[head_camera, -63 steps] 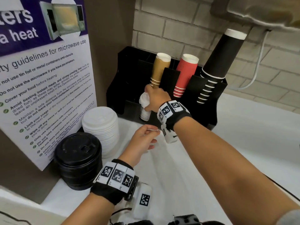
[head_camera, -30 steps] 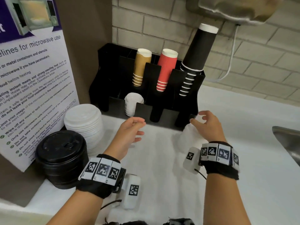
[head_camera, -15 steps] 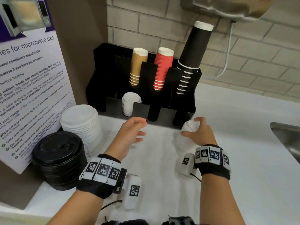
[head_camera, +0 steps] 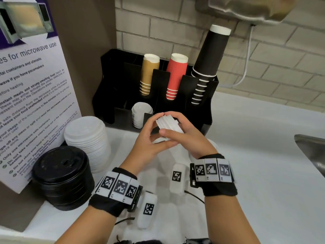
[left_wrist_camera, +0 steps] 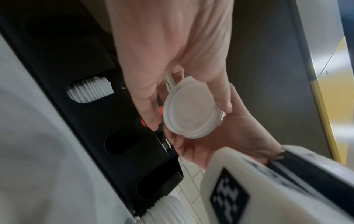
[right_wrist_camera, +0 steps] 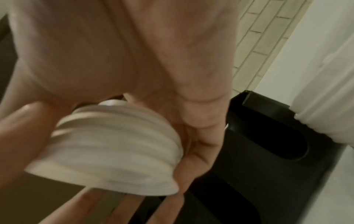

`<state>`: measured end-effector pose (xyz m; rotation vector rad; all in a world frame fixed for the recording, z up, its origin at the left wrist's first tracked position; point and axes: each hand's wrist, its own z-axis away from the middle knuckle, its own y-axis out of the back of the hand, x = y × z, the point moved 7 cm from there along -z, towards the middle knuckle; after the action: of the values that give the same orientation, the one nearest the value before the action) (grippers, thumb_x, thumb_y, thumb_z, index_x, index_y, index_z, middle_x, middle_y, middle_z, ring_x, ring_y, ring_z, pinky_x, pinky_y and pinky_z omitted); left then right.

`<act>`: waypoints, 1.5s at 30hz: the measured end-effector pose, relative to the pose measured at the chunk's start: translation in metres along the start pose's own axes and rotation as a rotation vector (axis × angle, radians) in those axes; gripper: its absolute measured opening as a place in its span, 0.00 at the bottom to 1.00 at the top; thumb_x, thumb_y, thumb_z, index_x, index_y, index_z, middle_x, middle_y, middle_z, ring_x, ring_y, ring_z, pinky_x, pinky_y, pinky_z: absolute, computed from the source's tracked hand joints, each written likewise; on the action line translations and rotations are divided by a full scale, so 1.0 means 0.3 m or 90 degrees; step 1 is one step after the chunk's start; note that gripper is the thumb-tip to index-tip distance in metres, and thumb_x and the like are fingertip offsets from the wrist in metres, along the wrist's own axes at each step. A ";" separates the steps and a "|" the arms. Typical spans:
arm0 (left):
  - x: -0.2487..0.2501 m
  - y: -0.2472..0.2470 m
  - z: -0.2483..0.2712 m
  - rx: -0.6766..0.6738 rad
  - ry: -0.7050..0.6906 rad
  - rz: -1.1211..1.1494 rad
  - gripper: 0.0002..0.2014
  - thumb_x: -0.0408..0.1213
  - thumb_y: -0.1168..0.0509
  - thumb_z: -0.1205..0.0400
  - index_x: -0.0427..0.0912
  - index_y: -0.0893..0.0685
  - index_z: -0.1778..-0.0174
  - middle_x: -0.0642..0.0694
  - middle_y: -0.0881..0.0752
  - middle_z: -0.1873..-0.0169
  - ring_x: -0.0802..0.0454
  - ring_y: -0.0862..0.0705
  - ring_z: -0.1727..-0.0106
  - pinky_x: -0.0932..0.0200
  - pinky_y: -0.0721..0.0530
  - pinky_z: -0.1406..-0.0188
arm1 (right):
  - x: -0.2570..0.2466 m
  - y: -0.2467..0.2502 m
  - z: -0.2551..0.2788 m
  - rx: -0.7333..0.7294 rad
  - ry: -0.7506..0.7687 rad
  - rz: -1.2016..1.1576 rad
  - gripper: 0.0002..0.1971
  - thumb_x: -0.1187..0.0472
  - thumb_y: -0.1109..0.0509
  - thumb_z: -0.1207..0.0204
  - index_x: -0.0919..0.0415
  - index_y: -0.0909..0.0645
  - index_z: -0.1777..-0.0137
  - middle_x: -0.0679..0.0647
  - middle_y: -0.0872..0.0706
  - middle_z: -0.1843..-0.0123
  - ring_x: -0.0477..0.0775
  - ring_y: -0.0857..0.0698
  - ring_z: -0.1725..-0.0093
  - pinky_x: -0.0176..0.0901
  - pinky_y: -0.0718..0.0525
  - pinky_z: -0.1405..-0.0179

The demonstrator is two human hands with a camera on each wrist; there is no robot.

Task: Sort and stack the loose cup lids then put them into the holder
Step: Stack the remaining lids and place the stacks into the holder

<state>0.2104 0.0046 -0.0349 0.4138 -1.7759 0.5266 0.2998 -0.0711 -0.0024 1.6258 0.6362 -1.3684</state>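
Observation:
A short stack of small white lids [head_camera: 167, 124] is held tilted above the counter, just in front of the black holder [head_camera: 209, 95]. My right hand [head_camera: 173, 126] grips it from the right, fingers over the top and thumb in front. My left hand [head_camera: 158, 131] pinches its left side. In the left wrist view the lid stack [left_wrist_camera: 191, 112] shows its round face between my left hand's fingers [left_wrist_camera: 149, 115]. The right wrist view shows the stack's ribbed rims [right_wrist_camera: 114, 145], blurred. More small white lids [head_camera: 140, 114] sit in a front slot of the holder.
A tall stack of large white lids [head_camera: 86, 138] and a stack of black lids [head_camera: 61, 175] stand at the left by a poster [head_camera: 31, 103]. Tan, red and black cups fill the holder's back slots. More white lids [left_wrist_camera: 168, 212] lie at the holder's end. A sink [head_camera: 313, 152] is at the right.
My right hand took the small lid stack from the counter by the holder's right end and carried it left and up. My left hand closed in and now holds it too.

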 end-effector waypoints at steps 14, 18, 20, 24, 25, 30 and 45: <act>0.029 0.042 0.012 -0.020 0.006 -0.057 0.41 0.51 0.20 0.40 0.57 0.25 0.29 0.55 0.18 0.36 0.56 0.17 0.37 0.51 0.14 0.37 | -0.012 0.031 0.021 -0.054 0.009 -0.039 0.32 0.55 0.20 0.37 0.42 0.24 0.32 0.57 0.14 0.41 0.52 0.12 0.46 0.41 0.15 0.53; 0.030 0.034 0.013 -0.013 0.006 -0.063 0.40 0.48 0.19 0.38 0.57 0.25 0.29 0.56 0.18 0.36 0.58 0.17 0.37 0.52 0.14 0.38 | -0.019 0.040 0.027 -0.036 0.018 -0.043 0.33 0.53 0.17 0.39 0.44 0.23 0.33 0.56 0.14 0.41 0.55 0.12 0.45 0.47 0.12 0.49; 0.030 0.030 0.013 -0.026 0.008 -0.068 0.39 0.43 0.19 0.36 0.57 0.26 0.28 0.55 0.18 0.35 0.58 0.18 0.36 0.52 0.14 0.37 | -0.020 0.038 0.032 -0.043 0.021 -0.043 0.32 0.54 0.17 0.39 0.44 0.23 0.33 0.56 0.14 0.41 0.55 0.12 0.44 0.47 0.13 0.49; 0.026 0.023 0.014 -0.060 0.021 -0.064 0.42 0.42 0.19 0.36 0.59 0.27 0.25 0.55 0.19 0.33 0.58 0.18 0.33 0.56 0.16 0.36 | -0.027 0.035 0.043 -0.056 0.030 -0.031 0.31 0.58 0.18 0.37 0.45 0.22 0.34 0.56 0.13 0.42 0.53 0.12 0.44 0.44 0.14 0.47; 0.024 0.022 0.015 -0.063 0.023 -0.061 0.42 0.42 0.19 0.36 0.60 0.27 0.25 0.55 0.19 0.33 0.58 0.18 0.33 0.57 0.16 0.37 | -0.029 0.035 0.044 -0.057 0.032 -0.027 0.31 0.58 0.18 0.38 0.45 0.21 0.34 0.56 0.13 0.42 0.53 0.12 0.44 0.43 0.14 0.47; 0.022 0.027 0.017 -0.060 0.029 -0.062 0.43 0.38 0.18 0.34 0.60 0.28 0.24 0.55 0.19 0.33 0.59 0.18 0.34 0.58 0.16 0.36 | -0.036 0.039 0.047 -0.051 0.038 0.007 0.34 0.52 0.16 0.41 0.43 0.22 0.33 0.52 0.16 0.39 0.50 0.14 0.40 0.46 0.14 0.43; -0.018 0.102 0.007 0.088 0.099 -0.027 0.31 0.50 0.25 0.29 0.62 0.25 0.30 0.55 0.22 0.34 0.62 0.16 0.41 0.64 0.15 0.49 | -0.181 0.100 -0.174 0.144 0.151 0.158 0.33 0.58 0.17 0.36 0.47 0.24 0.31 0.52 0.21 0.39 0.50 0.18 0.41 0.37 0.17 0.45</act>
<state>0.1937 0.0290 -0.0446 0.4916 -1.5832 0.6373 0.3367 -0.0316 0.0581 1.9963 0.4058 -1.1063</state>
